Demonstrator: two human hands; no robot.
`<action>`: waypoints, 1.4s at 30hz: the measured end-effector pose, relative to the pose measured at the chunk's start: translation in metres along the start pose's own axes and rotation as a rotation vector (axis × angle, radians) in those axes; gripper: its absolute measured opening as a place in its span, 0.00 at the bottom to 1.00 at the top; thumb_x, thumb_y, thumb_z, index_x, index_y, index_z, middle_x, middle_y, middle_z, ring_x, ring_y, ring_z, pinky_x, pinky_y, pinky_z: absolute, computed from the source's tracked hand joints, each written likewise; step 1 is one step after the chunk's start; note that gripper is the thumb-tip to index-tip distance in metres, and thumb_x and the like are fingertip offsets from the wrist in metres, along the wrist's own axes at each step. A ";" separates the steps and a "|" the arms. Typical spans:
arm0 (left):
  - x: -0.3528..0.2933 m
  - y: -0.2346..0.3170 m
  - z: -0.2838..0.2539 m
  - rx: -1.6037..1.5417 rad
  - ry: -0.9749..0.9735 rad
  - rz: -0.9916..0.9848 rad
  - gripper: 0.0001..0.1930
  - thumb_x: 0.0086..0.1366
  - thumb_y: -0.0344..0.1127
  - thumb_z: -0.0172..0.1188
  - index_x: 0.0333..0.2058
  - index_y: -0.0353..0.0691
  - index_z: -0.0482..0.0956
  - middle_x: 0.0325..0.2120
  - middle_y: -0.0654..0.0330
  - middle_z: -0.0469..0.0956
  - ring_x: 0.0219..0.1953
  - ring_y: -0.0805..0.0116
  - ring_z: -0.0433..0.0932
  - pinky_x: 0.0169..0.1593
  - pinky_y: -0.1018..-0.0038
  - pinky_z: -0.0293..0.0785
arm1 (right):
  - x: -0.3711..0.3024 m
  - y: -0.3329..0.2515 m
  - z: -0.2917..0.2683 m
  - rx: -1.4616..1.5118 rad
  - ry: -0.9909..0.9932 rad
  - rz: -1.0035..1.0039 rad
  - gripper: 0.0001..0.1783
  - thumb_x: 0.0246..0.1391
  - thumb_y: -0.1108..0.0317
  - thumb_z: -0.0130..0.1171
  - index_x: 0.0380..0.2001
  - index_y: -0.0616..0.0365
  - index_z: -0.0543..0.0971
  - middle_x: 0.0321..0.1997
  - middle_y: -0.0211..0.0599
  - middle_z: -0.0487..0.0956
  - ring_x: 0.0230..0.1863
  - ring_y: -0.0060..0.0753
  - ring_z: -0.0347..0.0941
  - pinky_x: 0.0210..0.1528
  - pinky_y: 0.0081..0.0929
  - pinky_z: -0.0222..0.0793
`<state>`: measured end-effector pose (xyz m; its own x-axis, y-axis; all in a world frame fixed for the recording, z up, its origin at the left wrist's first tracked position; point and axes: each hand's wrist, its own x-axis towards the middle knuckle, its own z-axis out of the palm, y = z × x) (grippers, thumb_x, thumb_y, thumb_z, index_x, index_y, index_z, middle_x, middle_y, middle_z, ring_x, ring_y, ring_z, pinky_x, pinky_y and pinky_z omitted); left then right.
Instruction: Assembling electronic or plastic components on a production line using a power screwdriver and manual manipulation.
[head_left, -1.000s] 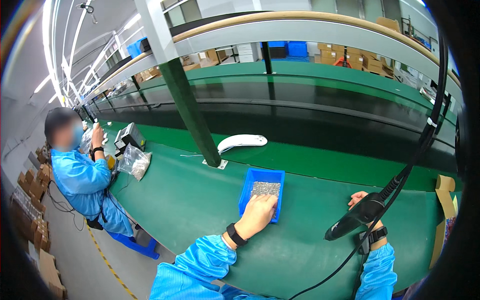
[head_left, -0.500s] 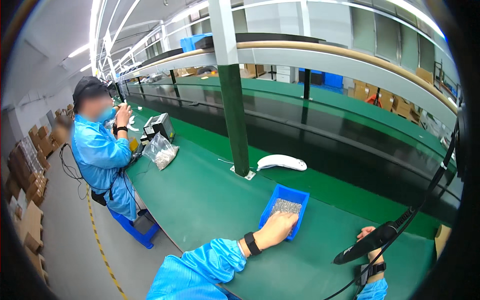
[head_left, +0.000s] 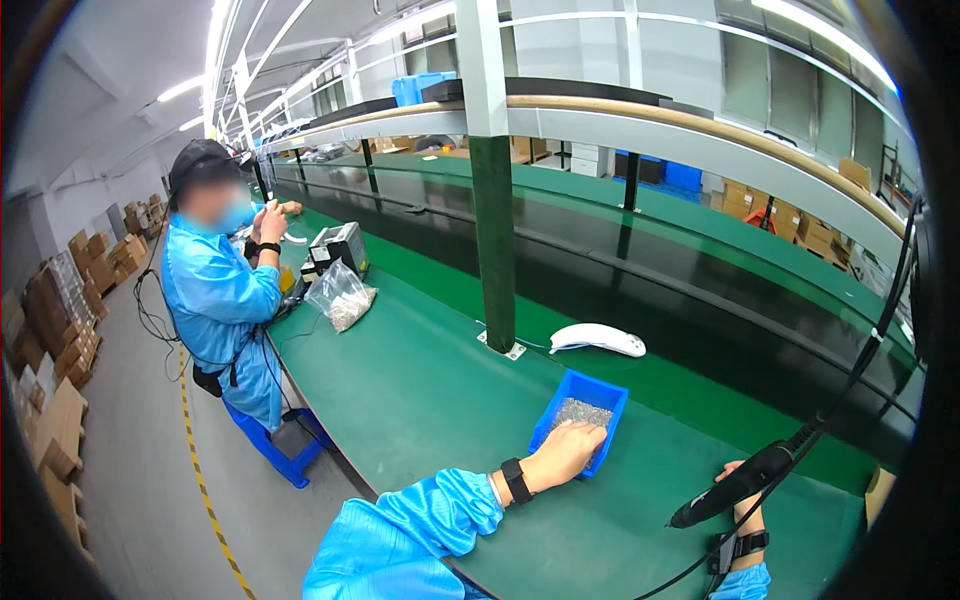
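My left hand [head_left: 564, 451] reaches into a blue plastic bin [head_left: 617, 398] on the green bench. Small silvery metal parts, possibly screws, form a heap [head_left: 583, 412] inside it. The fingers bend down together against the parts, and the fingertips are hidden. Farther right, a black electric screwdriver [head_left: 735, 485] with a cable hangs at a slant in front of my right hand [head_left: 744, 508]. It covers most of that hand, so whether the fingers grip anything does not show. Beyond the bin lies a white curved plastic piece [head_left: 598, 340].
A green and white post [head_left: 495, 240] rises from the bench behind the bin. To the left, a co-worker [head_left: 220, 290] in blue sits near a bag of small pale parts [head_left: 345, 305] and a grey box-shaped device [head_left: 338, 247]. A dark conveyor belt [head_left: 690, 290] runs behind.
The view has turned slightly left, shifting the bench and bin rightward in the picture. My left hand stays in the bin, and my right hand stays behind the screwdriver.
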<state>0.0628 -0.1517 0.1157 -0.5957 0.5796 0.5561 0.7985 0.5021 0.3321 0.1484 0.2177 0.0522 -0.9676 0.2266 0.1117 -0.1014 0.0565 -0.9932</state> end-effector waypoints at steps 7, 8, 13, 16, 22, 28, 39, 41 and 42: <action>0.001 0.002 0.001 -0.054 -0.006 -0.001 0.05 0.44 0.24 0.52 0.23 0.36 0.66 0.21 0.53 0.71 0.27 0.52 0.71 0.32 0.63 0.67 | -0.001 0.001 0.000 -0.177 0.146 0.015 0.16 0.40 0.75 0.55 0.37 0.57 0.69 0.34 0.30 0.70 0.37 0.28 0.67 0.39 0.25 0.65; -0.001 0.001 0.001 -0.057 0.013 0.006 0.05 0.44 0.24 0.51 0.23 0.36 0.66 0.21 0.53 0.71 0.27 0.52 0.71 0.32 0.63 0.67 | 0.000 0.004 -0.003 -0.159 0.122 0.021 0.17 0.40 0.74 0.55 0.37 0.57 0.68 0.34 0.30 0.69 0.37 0.28 0.66 0.39 0.25 0.65; -0.002 0.002 0.003 -0.059 -0.015 -0.002 0.05 0.45 0.25 0.51 0.24 0.36 0.67 0.22 0.52 0.71 0.28 0.52 0.71 0.32 0.64 0.67 | 0.002 0.018 -0.009 -0.088 0.137 -0.019 0.15 0.41 0.74 0.56 0.35 0.57 0.68 0.32 0.29 0.70 0.36 0.28 0.67 0.38 0.24 0.65; -0.002 0.000 0.003 -0.058 -0.062 -0.040 0.05 0.45 0.25 0.51 0.25 0.36 0.67 0.24 0.52 0.71 0.30 0.52 0.71 0.34 0.63 0.66 | 0.004 0.016 -0.008 -0.261 0.137 -0.111 0.06 0.48 0.67 0.52 0.29 0.57 0.72 0.24 0.28 0.71 0.28 0.23 0.68 0.30 0.21 0.65; -0.002 -0.002 0.001 -0.021 -0.048 -0.021 0.06 0.46 0.26 0.50 0.26 0.35 0.67 0.23 0.52 0.71 0.30 0.53 0.70 0.35 0.64 0.66 | 0.000 -0.008 0.008 -0.024 0.040 -0.024 0.08 0.48 0.67 0.54 0.30 0.59 0.69 0.22 0.31 0.71 0.25 0.26 0.69 0.28 0.22 0.66; -0.002 -0.001 0.004 -0.042 -0.058 -0.015 0.06 0.46 0.25 0.50 0.26 0.35 0.66 0.24 0.52 0.71 0.30 0.52 0.70 0.36 0.64 0.66 | 0.000 0.005 0.000 -0.071 0.044 -0.031 0.07 0.49 0.68 0.53 0.30 0.59 0.69 0.21 0.31 0.71 0.25 0.25 0.69 0.27 0.22 0.65; -0.004 -0.001 0.002 -0.053 -0.033 -0.003 0.05 0.45 0.25 0.50 0.24 0.35 0.66 0.22 0.51 0.70 0.29 0.51 0.70 0.34 0.63 0.66 | 0.001 0.005 0.000 0.053 0.020 0.008 0.05 0.49 0.70 0.51 0.30 0.59 0.69 0.22 0.31 0.71 0.25 0.26 0.70 0.27 0.23 0.66; -0.002 0.000 0.003 -0.041 -0.043 -0.002 0.05 0.45 0.25 0.50 0.24 0.35 0.66 0.22 0.51 0.70 0.28 0.51 0.70 0.34 0.63 0.66 | -0.001 -0.001 0.002 -0.012 0.019 -0.010 0.05 0.48 0.71 0.51 0.30 0.59 0.69 0.22 0.32 0.71 0.25 0.26 0.70 0.27 0.23 0.67; -0.001 0.000 0.004 -0.039 -0.050 0.000 0.05 0.45 0.25 0.50 0.25 0.35 0.66 0.22 0.51 0.70 0.28 0.51 0.70 0.34 0.63 0.66 | -0.001 0.001 0.000 -0.008 0.025 -0.012 0.05 0.48 0.71 0.51 0.30 0.59 0.69 0.22 0.32 0.71 0.25 0.26 0.70 0.27 0.23 0.67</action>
<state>0.0629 -0.1497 0.1119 -0.5984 0.6117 0.5174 0.8008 0.4775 0.3617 0.1495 0.2172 0.0513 -0.9603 0.2497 0.1241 -0.1107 0.0670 -0.9916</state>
